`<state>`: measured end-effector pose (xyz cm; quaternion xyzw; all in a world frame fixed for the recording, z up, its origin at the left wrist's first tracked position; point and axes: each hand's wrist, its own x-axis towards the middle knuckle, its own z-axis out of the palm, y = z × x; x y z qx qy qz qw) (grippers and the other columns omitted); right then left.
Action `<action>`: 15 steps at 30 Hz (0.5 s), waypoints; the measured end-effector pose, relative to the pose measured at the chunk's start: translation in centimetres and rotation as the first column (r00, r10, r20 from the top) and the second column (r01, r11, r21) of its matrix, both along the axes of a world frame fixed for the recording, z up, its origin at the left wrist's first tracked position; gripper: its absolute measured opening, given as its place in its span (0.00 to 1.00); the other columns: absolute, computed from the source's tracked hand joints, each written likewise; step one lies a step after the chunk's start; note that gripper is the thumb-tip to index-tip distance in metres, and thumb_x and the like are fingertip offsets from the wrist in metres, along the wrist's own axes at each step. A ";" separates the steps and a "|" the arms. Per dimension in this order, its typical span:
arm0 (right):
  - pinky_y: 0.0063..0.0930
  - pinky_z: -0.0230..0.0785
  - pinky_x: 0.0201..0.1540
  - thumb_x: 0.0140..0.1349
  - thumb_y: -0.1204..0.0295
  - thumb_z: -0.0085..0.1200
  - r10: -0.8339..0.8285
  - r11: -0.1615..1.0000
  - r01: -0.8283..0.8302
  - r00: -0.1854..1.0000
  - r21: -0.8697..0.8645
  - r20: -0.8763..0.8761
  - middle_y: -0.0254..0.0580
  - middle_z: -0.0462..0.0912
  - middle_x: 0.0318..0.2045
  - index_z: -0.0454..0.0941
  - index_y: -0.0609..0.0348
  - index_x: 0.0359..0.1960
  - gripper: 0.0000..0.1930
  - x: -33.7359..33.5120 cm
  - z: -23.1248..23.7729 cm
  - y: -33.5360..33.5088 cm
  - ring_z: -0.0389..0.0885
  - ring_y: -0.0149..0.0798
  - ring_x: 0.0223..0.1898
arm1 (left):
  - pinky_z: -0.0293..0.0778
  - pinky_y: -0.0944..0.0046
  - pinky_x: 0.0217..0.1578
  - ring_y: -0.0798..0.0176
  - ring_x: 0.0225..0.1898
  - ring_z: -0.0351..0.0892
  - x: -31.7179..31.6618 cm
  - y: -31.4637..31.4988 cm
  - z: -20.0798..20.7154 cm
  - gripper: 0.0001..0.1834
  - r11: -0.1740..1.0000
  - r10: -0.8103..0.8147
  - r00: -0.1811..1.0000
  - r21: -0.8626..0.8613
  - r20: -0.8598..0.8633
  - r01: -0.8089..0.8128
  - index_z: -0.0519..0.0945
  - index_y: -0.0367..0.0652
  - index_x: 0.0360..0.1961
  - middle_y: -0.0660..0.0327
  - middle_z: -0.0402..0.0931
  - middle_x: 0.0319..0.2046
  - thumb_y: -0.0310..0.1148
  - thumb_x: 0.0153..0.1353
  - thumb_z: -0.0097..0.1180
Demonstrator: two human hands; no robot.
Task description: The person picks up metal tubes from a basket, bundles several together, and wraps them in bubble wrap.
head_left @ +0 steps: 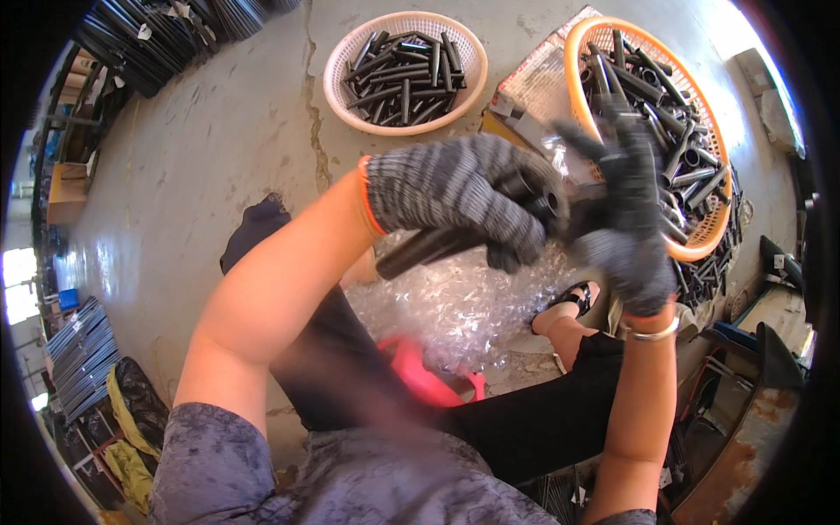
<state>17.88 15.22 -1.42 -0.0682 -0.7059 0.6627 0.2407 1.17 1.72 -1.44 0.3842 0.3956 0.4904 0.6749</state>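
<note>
My left hand (464, 188), in a grey-and-black striped knit glove with an orange cuff, is closed around several black tubes (420, 252). Their hollow ends point right, and the other ends stick out below the palm. My right hand (626, 219), in a similar glove, is beside those hollow ends. It is blurred by motion, with fingers stretched apart; whether it touches the tubes I cannot tell. Behind it stands an orange plastic basket (573, 66) filled with black tubes. Farther left, a pale pink basket (334, 83) holds more of the same tubes.
Crumpled clear plastic (437, 302) lies between my legs, near a bright pink plastic object (420, 376). Dark tubes (713, 276) lie on the floor beside the orange basket. Bundled dark rods (131, 48) are at the far left, and metal rods (83, 354) at the left.
</note>
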 end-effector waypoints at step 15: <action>0.19 0.59 0.18 0.58 0.61 0.57 0.014 0.996 -0.061 0.825 0.065 0.565 0.31 0.76 0.21 0.78 0.58 0.35 0.13 6.4 -11.4 4.1 0.67 0.24 0.15 | 0.77 0.67 0.26 0.65 0.25 0.79 -1.4 -1.3 0.2 0.19 0.999 0.014 0.995 -0.039 0.098 -0.010 0.75 0.34 0.44 0.57 0.77 0.27 0.24 0.49 0.61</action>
